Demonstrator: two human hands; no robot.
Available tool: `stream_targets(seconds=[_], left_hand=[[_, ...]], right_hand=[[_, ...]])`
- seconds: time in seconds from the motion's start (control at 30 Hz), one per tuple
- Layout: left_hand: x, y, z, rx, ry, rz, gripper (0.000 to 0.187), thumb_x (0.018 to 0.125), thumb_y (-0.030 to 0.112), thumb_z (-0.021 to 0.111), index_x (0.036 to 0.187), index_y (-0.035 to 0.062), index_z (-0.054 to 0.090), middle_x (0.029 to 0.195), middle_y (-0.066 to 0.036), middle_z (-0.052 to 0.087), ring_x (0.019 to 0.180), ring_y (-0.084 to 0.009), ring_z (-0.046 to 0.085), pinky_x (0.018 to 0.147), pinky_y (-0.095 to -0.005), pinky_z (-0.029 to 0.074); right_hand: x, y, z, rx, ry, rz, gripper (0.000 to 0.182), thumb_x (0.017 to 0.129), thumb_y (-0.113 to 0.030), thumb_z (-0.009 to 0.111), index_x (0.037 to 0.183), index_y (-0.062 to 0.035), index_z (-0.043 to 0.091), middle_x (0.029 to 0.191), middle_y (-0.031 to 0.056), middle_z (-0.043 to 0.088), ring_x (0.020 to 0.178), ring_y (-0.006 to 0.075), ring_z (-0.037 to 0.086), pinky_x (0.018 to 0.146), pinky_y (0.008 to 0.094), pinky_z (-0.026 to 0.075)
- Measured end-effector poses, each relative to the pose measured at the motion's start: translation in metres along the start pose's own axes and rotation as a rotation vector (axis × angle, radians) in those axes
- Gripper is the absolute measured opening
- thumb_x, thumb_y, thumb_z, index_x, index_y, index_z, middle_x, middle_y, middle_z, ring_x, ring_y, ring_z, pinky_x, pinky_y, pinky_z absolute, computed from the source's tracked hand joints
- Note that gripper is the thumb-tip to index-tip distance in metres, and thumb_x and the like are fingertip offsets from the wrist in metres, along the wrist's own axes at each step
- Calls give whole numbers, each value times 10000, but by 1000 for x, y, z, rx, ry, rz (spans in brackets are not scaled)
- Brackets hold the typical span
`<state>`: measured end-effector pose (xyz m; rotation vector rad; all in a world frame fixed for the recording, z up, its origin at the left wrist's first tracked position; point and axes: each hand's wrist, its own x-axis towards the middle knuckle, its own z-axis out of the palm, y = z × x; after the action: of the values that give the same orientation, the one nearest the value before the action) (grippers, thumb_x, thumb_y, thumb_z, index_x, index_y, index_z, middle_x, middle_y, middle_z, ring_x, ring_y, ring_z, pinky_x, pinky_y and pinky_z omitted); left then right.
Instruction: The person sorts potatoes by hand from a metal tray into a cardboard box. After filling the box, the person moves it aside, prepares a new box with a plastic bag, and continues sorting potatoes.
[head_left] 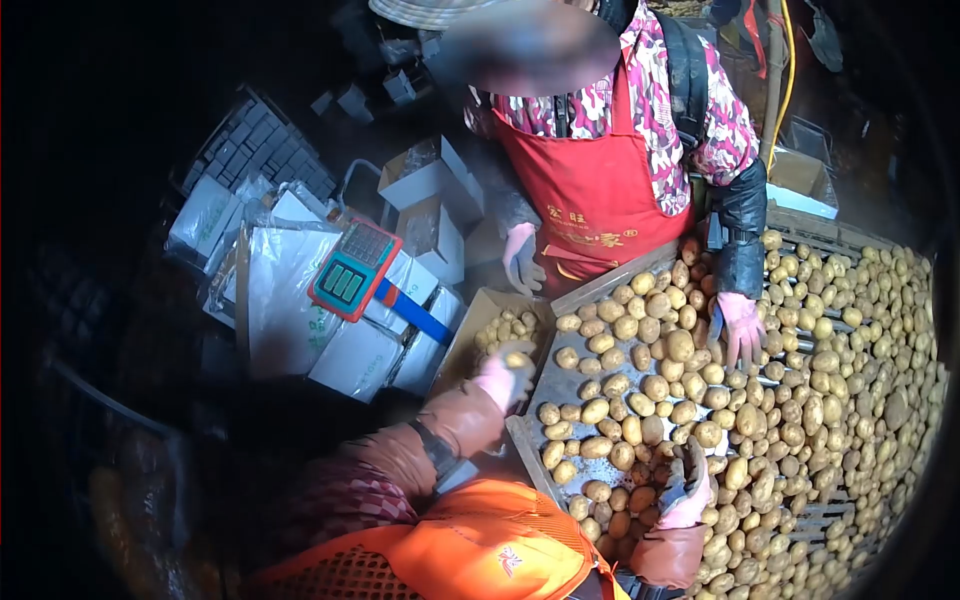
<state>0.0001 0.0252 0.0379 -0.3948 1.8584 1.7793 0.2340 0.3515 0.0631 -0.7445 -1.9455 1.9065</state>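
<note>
My left hand [503, 378], in a pink-and-white glove, is over an open cardboard box [455, 358] that has a pile of potatoes [508, 328] in it. A potato [517, 360] shows at its fingers, which look closed around it. My right hand [684, 492], also gloved, is at the near part of the sorting table [598, 470], among loose potatoes [632, 430]. Its palm is turned to the left and its fingers are apart and slightly bent, with no potato clearly held.
Across the table a co-worker in a red apron [600, 190] has one gloved hand [740, 325] on the potatoes and the other [522, 260] near the box. Left of the box stand a scale display [352, 268] on a blue post and several white cartons [357, 358]. Potatoes cover the table's right side.
</note>
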Motion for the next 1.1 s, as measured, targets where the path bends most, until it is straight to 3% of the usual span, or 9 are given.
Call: stream_targets(seconds=[0.17, 0.27, 0.47, 0.6, 0.7, 0.73, 0.87, 0.97, 1.1], left_hand=[[-2, 9, -9, 1224, 703, 393, 333, 844, 227, 766, 1151, 133, 676, 1125, -115, 666, 1132, -307, 595, 979, -423, 483], [-24, 12, 45, 1147, 371, 863, 326, 843, 187, 752, 1156, 134, 675, 1203, -122, 647, 1190, -310, 564, 1025, -433, 459], [-23, -16, 147, 977, -464, 971, 403, 830, 114, 707, 1226, 118, 632, 1300, -100, 608, 1300, -308, 511, 1095, -445, 412], [-7, 1, 209, 1356, -583, 941, 559, 701, 75, 701, 1251, 121, 612, 1373, -119, 550, 1357, -314, 445, 1129, -462, 351], [28, 3, 248, 1245, -577, 1082, 565, 771, 232, 739, 1306, 142, 582, 1408, -133, 517, 1384, -323, 408, 1154, -488, 313], [37, 3, 263, 1267, -537, 1092, 591, 787, 292, 741, 1333, 151, 565, 1425, -142, 499, 1394, -335, 391, 1156, -510, 301], [26, 33, 304, 1308, -336, 928, 726, 817, 489, 711, 1438, 190, 482, 1516, -180, 378, 1440, -407, 288, 1162, -620, 212], [27, 34, 336, 1369, -492, 845, 790, 818, 554, 686, 1481, 210, 427, 1565, -198, 284, 1468, -439, 205, 1150, -696, 124], [6, 13, 379, 1345, -746, 805, 710, 842, 546, 660, 1464, 272, 455, 1572, -189, 304, 1494, -427, 153, 1145, -726, 86]], right_hand=[[0, 13, 2, -26, -33, -27, 409, 953, 22, 530, 1361, 45, 544, 1235, 177, 624, 1114, 214, 624, 931, 324, 524], [-3, -3, 4, -46, -32, -21, 396, 939, 38, 546, 1333, 32, 574, 1192, 181, 626, 1086, 233, 636, 940, 343, 525], [-1, 37, 0, -158, 24, -80, 401, 939, 34, 529, 1339, 54, 553, 1254, 191, 600, 1139, 261, 609, 995, 360, 489], [2, 61, -14, -95, 57, -32, 408, 959, 36, 475, 1364, 68, 513, 1299, 180, 591, 1174, 269, 595, 1012, 361, 477], [2, 61, -36, 168, 81, 223, 401, 982, -6, 469, 1373, 81, 481, 1321, 176, 582, 1173, 262, 587, 1013, 355, 470], [2, 78, -39, 19, 179, 41, 400, 989, -24, 478, 1375, 79, 479, 1314, 164, 584, 1117, 224, 594, 948, 323, 495], [2, 64, -37, -39, 174, 99, 407, 998, -61, 495, 1379, 82, 476, 1300, 168, 591, 1085, 218, 605, 920, 311, 500], [7, 44, -35, -8, 149, 189, 410, 999, -90, 511, 1371, 81, 489, 1257, 173, 617, 1072, 229, 613, 922, 328, 498], [9, 63, -42, -225, 165, -85, 394, 1000, -127, 525, 1340, 71, 529, 1153, 147, 654, 986, 217, 614, 874, 339, 504]])
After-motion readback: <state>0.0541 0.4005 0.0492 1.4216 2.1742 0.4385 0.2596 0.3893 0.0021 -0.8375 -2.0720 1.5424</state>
